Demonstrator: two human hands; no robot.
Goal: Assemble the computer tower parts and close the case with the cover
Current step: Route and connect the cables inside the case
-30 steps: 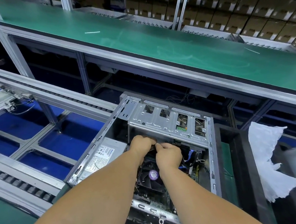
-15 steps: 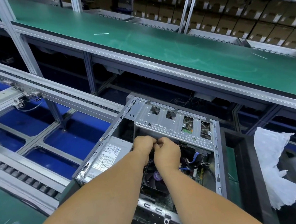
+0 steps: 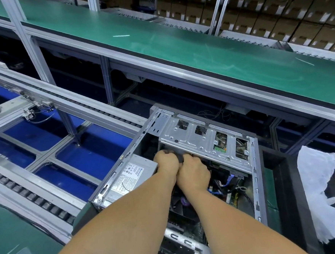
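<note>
An open grey computer case [image 3: 257, 180] lies on its side in front of me with no cover on it. Inside are a silver drive cage [image 3: 195, 142], a power supply [image 3: 130, 177] with a white label, and a black CPU fan [image 3: 182, 202]. Blue and black cables [image 3: 229, 183] lie by the motherboard. My left hand [image 3: 166, 162] and my right hand [image 3: 193, 172] are side by side, touching, at the near edge of the drive cage. Their curled fingers grip a black cable end between them. The fingertips are tucked under the cage and hidden.
A black frame [image 3: 286, 198] borders the case on the right, with a crumpled white sheet [image 3: 321, 191] beyond it. A roller conveyor [image 3: 28, 194] over blue panels runs on the left. A long green belt [image 3: 197, 51] crosses behind, with stacked cartons farther back.
Both hands have moved away from me, from above the CPU fan up to the drive cage edge, still together on the black cable. The camera view shifted slightly.
</note>
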